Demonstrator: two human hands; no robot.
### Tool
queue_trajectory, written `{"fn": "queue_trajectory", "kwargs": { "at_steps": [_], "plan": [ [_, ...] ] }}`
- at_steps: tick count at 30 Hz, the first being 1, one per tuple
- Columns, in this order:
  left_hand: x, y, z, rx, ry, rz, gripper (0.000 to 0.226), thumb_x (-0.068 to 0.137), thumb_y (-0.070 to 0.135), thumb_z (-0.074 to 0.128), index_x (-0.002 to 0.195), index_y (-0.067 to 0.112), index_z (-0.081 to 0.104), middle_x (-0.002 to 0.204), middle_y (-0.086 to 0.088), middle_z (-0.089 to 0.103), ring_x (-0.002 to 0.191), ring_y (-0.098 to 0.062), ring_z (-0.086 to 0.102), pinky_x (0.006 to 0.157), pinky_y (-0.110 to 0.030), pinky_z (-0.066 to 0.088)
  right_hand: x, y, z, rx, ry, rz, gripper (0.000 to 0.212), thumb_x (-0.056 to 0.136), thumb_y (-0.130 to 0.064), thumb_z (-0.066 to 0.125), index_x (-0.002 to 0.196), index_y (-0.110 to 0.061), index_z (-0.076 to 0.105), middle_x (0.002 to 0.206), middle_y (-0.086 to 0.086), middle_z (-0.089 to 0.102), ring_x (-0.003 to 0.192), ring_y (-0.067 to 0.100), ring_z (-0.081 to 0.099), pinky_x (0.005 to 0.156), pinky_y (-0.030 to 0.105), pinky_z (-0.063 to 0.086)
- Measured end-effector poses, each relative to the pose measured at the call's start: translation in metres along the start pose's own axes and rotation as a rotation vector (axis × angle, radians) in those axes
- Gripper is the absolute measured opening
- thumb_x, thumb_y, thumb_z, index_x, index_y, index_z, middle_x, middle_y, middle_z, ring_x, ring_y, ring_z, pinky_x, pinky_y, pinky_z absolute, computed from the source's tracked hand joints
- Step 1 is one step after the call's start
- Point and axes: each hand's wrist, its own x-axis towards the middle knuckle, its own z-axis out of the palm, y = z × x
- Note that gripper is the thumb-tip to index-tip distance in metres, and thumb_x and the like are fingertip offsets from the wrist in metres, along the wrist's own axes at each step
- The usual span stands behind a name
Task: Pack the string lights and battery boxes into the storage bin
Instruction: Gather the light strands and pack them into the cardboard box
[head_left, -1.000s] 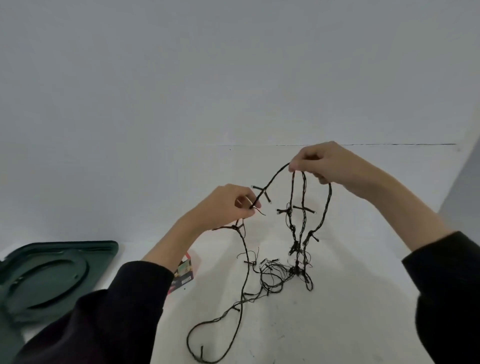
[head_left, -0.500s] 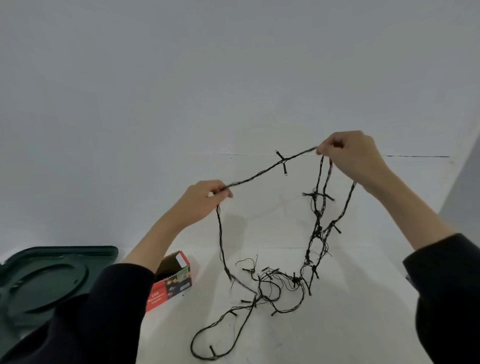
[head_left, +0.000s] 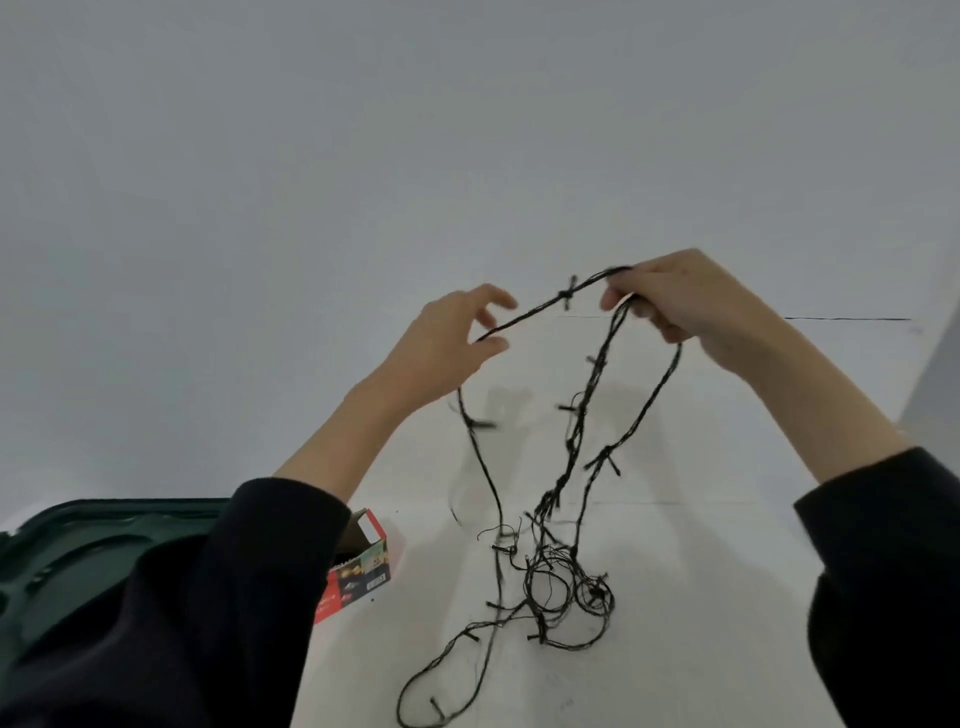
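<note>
Head view: red carton (head_left: 363, 569) lies on the white table (head_left: 701, 623), open end up. Its inside is too dark to tell, and the left sleeve (head_left: 234, 597) hides its near end. Dark green lid (head_left: 93, 551) sits at far left, just beside the carton and mostly under that sleeve; lid or bin is unclear. String lights (head_left: 566, 299) are out of both. Right hand (head_left: 680, 306) is raised, fingers curled round several gathered loops. Left hand (head_left: 447, 338) is raised beside it, fingers spread, one strand crossing at the thumb, no pinch seen. Loops hang between the hands down to a tangle on the table, right of the carton, apart from it.
</note>
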Motion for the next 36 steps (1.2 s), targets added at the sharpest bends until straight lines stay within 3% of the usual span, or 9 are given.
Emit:
{"fn": "queue_trajectory", "kwargs": {
  "at_steps": [3, 7, 11, 14, 18, 22, 28, 32, 36],
  "plan": [
    [-0.009, -0.021, -0.002, -0.094, -0.053, -0.116, 0.01, 0.091, 0.024, 0.059, 0.093, 0.019, 0.067, 0.08, 0.003, 0.068, 0.045, 0.0, 0.049, 0.052, -0.013, 0.041, 0.006, 0.007, -0.018, -0.006, 0.127, -0.002, 0.026, 0.088, -0.024, 0.057, 0.068, -0.013, 0.07, 0.053, -0.001, 0.041, 0.042, 0.011, 0.028, 0.041, 0.02, 0.021],
    [-0.011, -0.037, -0.015, -0.092, -0.089, -0.218, 0.019, 0.092, 0.027, 0.056, 0.083, 0.018, 0.07, 0.07, 0.002, 0.069, 0.066, -0.003, 0.062, 0.067, -0.014, 0.044, 0.013, 0.023, -0.033, -0.013, 0.312, 0.045, 0.024, 0.086, -0.023, 0.056, 0.076, -0.009, 0.072, 0.059, 0.004, 0.044, 0.048, 0.016, 0.032, 0.045, 0.024, 0.024],
    [-0.007, -0.022, -0.035, -0.491, -0.088, -0.234, 0.023, 0.096, 0.026, 0.051, 0.094, 0.01, 0.068, 0.06, 0.001, 0.056, 0.06, -0.015, 0.058, 0.067, -0.025, 0.054, 0.008, 0.029, -0.043, -0.37, -0.107, 0.117, 0.022, 0.083, -0.024, 0.07, 0.104, -0.019, 0.066, 0.075, 0.005, 0.047, 0.063, 0.018, 0.037, 0.052, 0.027, 0.03],
    [0.007, 0.009, -0.04, -0.41, -0.12, -0.138, 0.026, 0.097, 0.029, 0.047, 0.095, 0.011, 0.065, 0.057, 0.002, 0.049, 0.046, -0.011, 0.046, 0.047, -0.02, 0.045, -0.002, 0.008, -0.031, -0.237, -0.335, 0.027, 0.049, 0.073, -0.035, 0.077, 0.117, -0.036, 0.056, 0.066, -0.001, 0.037, 0.058, 0.014, 0.034, 0.055, 0.025, 0.029],
    [0.024, 0.049, -0.035, -0.285, -0.226, -0.012, 0.025, 0.096, 0.034, 0.049, 0.093, 0.015, 0.065, 0.052, 0.007, 0.048, 0.041, -0.007, 0.04, 0.041, -0.017, 0.031, -0.008, -0.023, -0.001, -0.083, -0.393, -0.123, 0.021, 0.082, -0.035, 0.07, 0.102, -0.027, 0.069, 0.056, -0.01, 0.036, 0.047, 0.007, 0.031, 0.047, 0.019, 0.027],
    [0.022, 0.045, -0.04, -0.345, -0.185, -0.059, 0.019, 0.091, 0.032, 0.058, 0.093, 0.015, 0.067, 0.053, 0.007, 0.048, 0.041, -0.008, 0.038, 0.041, -0.016, 0.03, -0.002, -0.03, -0.003, -0.096, -0.109, -0.133, 0.019, 0.089, -0.028, 0.062, 0.083, -0.014, 0.073, 0.058, -0.003, 0.042, 0.045, 0.007, 0.032, 0.044, 0.018, 0.026],
    [-0.015, -0.013, -0.034, -0.338, -0.443, -0.287, 0.023, 0.095, 0.028, 0.052, 0.096, 0.011, 0.068, 0.057, 0.004, 0.045, 0.046, -0.011, 0.042, 0.052, -0.021, 0.039, 0.014, -0.013, -0.053, -0.161, 0.494, -0.12, 0.018, 0.087, -0.022, 0.06, 0.087, -0.009, 0.072, 0.069, 0.009, 0.054, 0.056, 0.014, 0.042, 0.051, 0.024, 0.032],
    [-0.015, -0.01, -0.038, -0.449, -0.313, -0.299, 0.028, 0.098, 0.032, 0.044, 0.099, 0.014, 0.066, 0.058, 0.005, 0.046, 0.045, -0.009, 0.039, 0.048, -0.019, 0.034, 0.004, -0.005, -0.06, -0.567, -0.001, 0.049, 0.032, 0.08, -0.029, 0.072, 0.107, -0.013, 0.065, 0.085, 0.007, 0.056, 0.074, 0.024, 0.048, 0.055, 0.027, 0.036],
    [0.007, 0.037, -0.036, -0.329, -0.283, -0.102, 0.031, 0.098, 0.034, 0.043, 0.096, 0.012, 0.066, 0.056, 0.005, 0.046, 0.044, -0.009, 0.038, 0.044, -0.017, 0.03, -0.012, -0.02, -0.029, -0.315, -0.286, -0.04, 0.061, 0.074, -0.032, 0.077, 0.126, -0.037, 0.044, 0.063, -0.004, 0.043, 0.052, 0.01, 0.038, 0.05, 0.025, 0.031]
  ]
}}
